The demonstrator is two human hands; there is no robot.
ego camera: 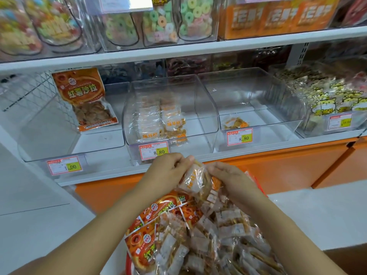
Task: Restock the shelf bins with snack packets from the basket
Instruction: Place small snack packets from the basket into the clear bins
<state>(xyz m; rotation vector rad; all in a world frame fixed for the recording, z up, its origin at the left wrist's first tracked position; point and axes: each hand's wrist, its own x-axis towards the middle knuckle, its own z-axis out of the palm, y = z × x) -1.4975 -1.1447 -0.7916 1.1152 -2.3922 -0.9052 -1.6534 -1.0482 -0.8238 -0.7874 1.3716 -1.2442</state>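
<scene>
Below the clear shelf bins [170,116], the left hand [168,171] and right hand [232,179] are both pinching a small snack packet [193,180] just above the basket [128,263], which is showing only a red rim sliver under heaped packets [218,235].

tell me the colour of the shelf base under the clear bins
The shelf base is orange, head view.

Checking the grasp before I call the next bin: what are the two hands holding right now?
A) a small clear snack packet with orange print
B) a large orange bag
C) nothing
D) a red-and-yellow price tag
A: the left hand and the right hand both pinch a small clear snack packet with orange print between them, in front of the shelf edge.
</scene>
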